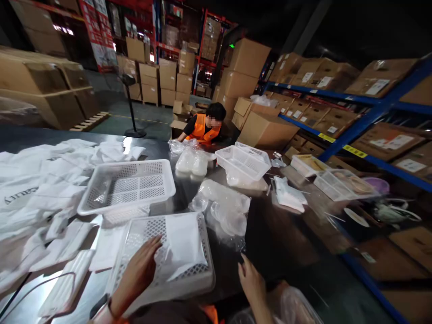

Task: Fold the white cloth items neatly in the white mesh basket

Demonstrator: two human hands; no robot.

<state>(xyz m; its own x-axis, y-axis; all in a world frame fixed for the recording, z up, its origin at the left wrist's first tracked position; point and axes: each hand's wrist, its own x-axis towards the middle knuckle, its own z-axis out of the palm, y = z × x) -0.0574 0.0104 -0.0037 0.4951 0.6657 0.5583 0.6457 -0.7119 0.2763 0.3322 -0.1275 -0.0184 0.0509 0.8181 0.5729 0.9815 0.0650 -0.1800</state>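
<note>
Warehouse shelving rings the dark tabletop point(290, 252). My left hand point(140, 270), fingers spread and released, rests on the white perforated plastic basket point(202, 270); its flat white pouch point(184, 245) lies at two o'clock, nearer than my empty right hand point(251, 283).

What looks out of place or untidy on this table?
The upper white basket sits tilted on another one. White bags lie in a loose heap at the left. The left hand rests in the near basket.

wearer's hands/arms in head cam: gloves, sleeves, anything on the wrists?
Both hands bare, no gloves. Left hand: forearm bare too, with a dark band, probably a watch, at the wrist. Right hand: no ring or band visible, forearm bare to the frame edge. A bit of orange garment shows between the arms.
</note>
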